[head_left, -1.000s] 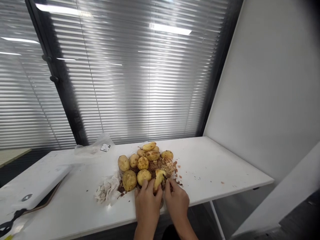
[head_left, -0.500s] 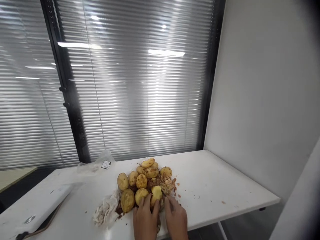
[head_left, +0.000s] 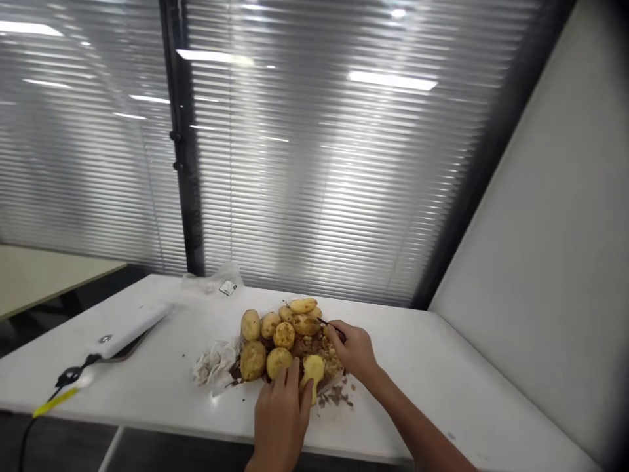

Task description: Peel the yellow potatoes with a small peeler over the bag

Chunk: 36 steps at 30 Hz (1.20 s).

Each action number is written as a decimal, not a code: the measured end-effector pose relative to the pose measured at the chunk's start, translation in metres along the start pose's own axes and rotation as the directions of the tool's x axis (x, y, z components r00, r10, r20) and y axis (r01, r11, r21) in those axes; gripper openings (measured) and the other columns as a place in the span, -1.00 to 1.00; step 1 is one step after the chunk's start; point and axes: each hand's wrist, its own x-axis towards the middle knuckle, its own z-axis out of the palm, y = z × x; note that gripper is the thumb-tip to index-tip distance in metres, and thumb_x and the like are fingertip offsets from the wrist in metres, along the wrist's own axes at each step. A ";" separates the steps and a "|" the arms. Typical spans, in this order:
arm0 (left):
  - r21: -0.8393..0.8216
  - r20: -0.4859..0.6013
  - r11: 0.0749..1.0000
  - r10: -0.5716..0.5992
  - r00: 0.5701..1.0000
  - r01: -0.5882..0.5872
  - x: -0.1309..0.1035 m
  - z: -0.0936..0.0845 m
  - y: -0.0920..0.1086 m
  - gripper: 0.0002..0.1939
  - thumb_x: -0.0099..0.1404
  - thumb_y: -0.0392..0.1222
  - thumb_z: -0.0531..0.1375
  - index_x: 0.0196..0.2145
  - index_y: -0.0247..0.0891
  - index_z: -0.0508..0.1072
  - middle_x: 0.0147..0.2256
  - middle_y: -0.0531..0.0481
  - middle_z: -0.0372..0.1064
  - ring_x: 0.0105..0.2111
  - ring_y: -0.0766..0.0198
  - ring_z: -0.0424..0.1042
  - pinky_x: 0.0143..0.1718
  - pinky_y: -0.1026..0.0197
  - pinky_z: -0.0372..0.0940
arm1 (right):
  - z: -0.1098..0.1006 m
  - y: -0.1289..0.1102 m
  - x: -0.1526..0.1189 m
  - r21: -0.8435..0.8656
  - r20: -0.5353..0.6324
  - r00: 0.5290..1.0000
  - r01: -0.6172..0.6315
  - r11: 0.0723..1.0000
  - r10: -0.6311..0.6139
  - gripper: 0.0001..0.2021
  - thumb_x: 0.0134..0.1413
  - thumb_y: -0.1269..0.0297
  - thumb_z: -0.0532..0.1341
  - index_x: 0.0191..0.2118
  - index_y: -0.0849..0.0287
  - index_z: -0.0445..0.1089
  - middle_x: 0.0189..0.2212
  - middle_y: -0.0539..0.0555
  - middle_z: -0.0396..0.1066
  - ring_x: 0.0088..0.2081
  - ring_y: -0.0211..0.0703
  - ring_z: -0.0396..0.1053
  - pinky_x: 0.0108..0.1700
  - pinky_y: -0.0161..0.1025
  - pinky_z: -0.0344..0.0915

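Observation:
A partly peeled potato (head_left: 313, 368) with bright yellow flesh is gripped between the thumb and fingers of my left hand (head_left: 281, 410), at the near side of the pile. My right hand (head_left: 354, 351) is closed around a small dark knife (head_left: 324, 322). Its thin tip points left, near a brown-spotted potato (head_left: 305, 324), apart from the yellow one. Beside my left fingertips rests another potato (head_left: 278, 362). Several more lie behind it, including a larger brownish potato (head_left: 252, 360). Brown peel scraps (head_left: 314, 344) spread among and right of them.
Crumpled white tissue (head_left: 215, 362) lies left of the potatoes. Behind is a clear plastic bag (head_left: 216, 280) with a label. A white device (head_left: 137, 328) with a black and yellow cable (head_left: 55, 401) sits at left on the white table (head_left: 167, 387). Blinds and a wall border the table.
My right hand has moved up and right, away from the held potato, with the knife in it. My left hand stays on the potato. The camera view has shifted and tilted.

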 end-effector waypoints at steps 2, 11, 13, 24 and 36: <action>-0.047 -0.122 0.996 0.070 0.990 -0.076 -0.012 0.001 0.002 -0.67 0.29 -0.07 0.12 -0.01 -0.19 0.40 -0.22 -0.10 0.44 -0.31 0.13 0.43 -0.26 0.13 0.30 | 0.006 0.008 0.007 -0.001 0.021 0.994 0.112 0.994 -0.112 -0.63 0.23 0.18 0.00 -0.21 0.19 0.53 -0.52 0.04 0.49 -0.52 -0.24 0.39 -0.41 -0.38 0.15; -0.074 -0.141 0.990 0.109 0.984 -0.120 -0.015 0.011 0.005 -0.60 0.09 -0.24 0.25 -0.07 -0.10 0.39 -0.26 0.02 0.42 -0.24 0.13 0.36 -0.18 0.07 0.18 | 0.012 0.038 0.007 0.271 0.016 0.940 0.323 0.907 -0.340 -0.70 0.26 0.26 0.01 -0.26 0.27 0.47 -0.48 0.09 0.38 -0.49 -0.26 0.31 -0.43 -0.37 0.19; -0.068 -0.177 0.987 0.129 0.976 -0.143 -0.014 0.014 0.000 -0.64 0.12 -0.26 0.22 -0.08 -0.13 0.39 -0.27 0.02 0.42 -0.25 0.16 0.36 -0.17 0.09 0.17 | -0.002 0.039 0.004 0.314 0.058 0.932 0.324 0.893 -0.358 -0.76 0.22 0.30 0.05 -0.26 0.25 0.46 -0.49 0.06 0.38 -0.52 -0.28 0.27 -0.44 -0.36 0.18; 0.119 -0.204 0.964 0.256 0.945 -0.236 -0.015 0.025 -0.017 -0.67 0.23 -0.21 0.14 -0.02 -0.17 0.39 -0.37 0.01 0.32 -0.36 0.22 0.33 -0.30 0.14 0.14 | -0.004 0.023 -0.016 0.222 0.257 0.823 0.460 0.860 -0.506 -0.84 0.02 0.46 0.05 -0.44 0.15 0.34 -0.57 -0.02 0.33 -0.51 -0.26 0.26 -0.47 -0.32 0.00; 0.035 -0.318 0.973 0.226 0.921 -0.227 -0.009 0.025 -0.011 -0.78 0.31 -0.09 0.08 -0.17 -0.09 0.47 -0.41 0.05 0.34 -0.39 0.25 0.31 -0.31 0.17 0.06 | 0.002 0.011 -0.024 0.102 0.122 0.784 0.599 0.794 -0.608 -0.80 0.07 0.46 0.04 -0.53 0.15 0.23 -0.61 -0.01 0.29 -0.55 -0.24 0.22 -0.48 -0.29 -0.03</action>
